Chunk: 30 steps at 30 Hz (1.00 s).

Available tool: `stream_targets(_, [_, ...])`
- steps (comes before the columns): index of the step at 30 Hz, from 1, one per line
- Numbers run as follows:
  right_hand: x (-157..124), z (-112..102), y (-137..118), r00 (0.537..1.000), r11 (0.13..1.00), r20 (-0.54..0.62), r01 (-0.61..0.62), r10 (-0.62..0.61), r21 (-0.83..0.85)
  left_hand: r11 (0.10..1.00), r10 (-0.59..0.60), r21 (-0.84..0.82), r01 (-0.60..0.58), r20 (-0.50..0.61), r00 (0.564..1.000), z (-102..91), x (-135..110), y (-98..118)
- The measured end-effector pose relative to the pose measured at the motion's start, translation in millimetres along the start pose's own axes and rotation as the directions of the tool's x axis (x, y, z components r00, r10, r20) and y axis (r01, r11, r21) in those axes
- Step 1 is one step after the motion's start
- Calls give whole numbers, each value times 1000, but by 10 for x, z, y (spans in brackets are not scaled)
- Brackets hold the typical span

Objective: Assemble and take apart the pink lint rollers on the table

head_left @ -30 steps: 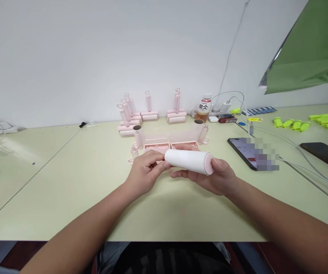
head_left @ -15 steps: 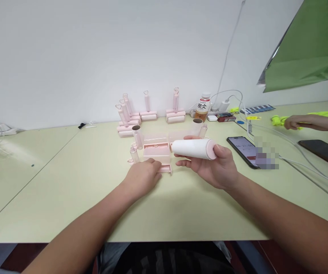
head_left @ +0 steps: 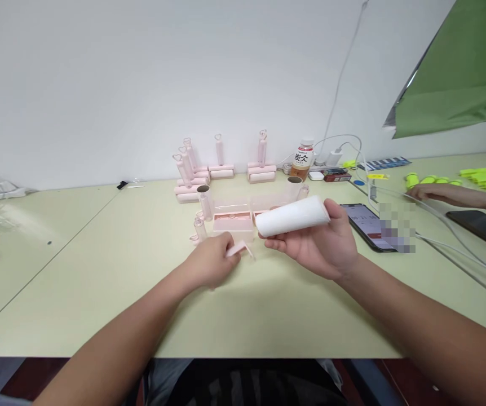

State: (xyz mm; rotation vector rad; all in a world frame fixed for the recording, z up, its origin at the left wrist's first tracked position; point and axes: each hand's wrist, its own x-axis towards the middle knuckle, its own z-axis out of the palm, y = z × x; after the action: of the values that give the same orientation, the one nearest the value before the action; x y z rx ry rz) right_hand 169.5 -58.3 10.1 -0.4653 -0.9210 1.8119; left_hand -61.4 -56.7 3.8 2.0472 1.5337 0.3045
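Note:
My right hand [head_left: 317, 245] is closed around a white paper roll [head_left: 291, 216], held a little above the pale green table [head_left: 99, 282] with its far end tilted up to the right. My left hand [head_left: 209, 264] pinches a small pink plastic handle piece [head_left: 239, 249] just off the table top, left of the roll. Right behind both hands lie pink trays [head_left: 232, 221] and clear tubes [head_left: 204, 203].
Assembled pink rollers [head_left: 221, 163] stand at the back by the wall, beside a drink bottle [head_left: 302, 159]. A phone [head_left: 365, 225] and cables [head_left: 446, 225] lie to the right. Another person's hand [head_left: 437, 193] rests near yellow-green parts [head_left: 433, 181] at the far right.
My left hand let go of the roll, reached down and picked up the pink piece. My right hand raised and tilted the roll. Another person's hand came in at the right.

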Motion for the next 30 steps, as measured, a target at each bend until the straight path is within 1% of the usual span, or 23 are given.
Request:
stream_targets(1, [0,9,-19,1000,1000,-14,-11,12,16,989,-34,-147,31,-12,999,-21,17,-2])
stream_targets(2, [2,16,-32,999,999,-19,-26,26,30,957,-60,-285,50,-28,998,-40,29,6])
stream_targets(4, [14,21,-25,995,994,-5,-97,98,47,861,-84,-507,27,-90,992,-61,33,44])
stream_targets(6, [37,12,27,976,975,20,-219,218,46,755,-90,-654,-48,-175,981,-53,17,101])
stream_targets(9, [80,-16,155,914,914,31,-405,404,30,614,-88,-778,-130,-231,969,11,-23,180])
stream_targets(11, [104,-32,236,880,879,38,-475,474,29,567,-95,-812,-135,-228,969,65,-45,216])
stream_targets(13, [114,-38,295,854,854,59,-519,517,33,545,-106,-829,-124,-214,971,114,-56,242])
stream_targets(17, [98,-28,349,798,803,144,-595,585,29,541,-115,-832,-126,-221,968,193,-43,266])
stream_targets(19, [85,-17,359,777,786,167,-618,607,20,540,-123,-832,-128,-228,966,230,-34,272])
stream_targets(22, [74,-4,370,766,777,163,-630,622,-3,522,-135,-848,-90,-186,973,275,-38,296])
stream_targets(25, [70,7,380,768,779,145,-627,624,-29,510,-160,-859,-45,-146,976,290,-63,342])
stream_targets(30, [54,46,369,793,799,105,-599,600,-45,520,-190,-853,-45,-166,968,292,-81,370])
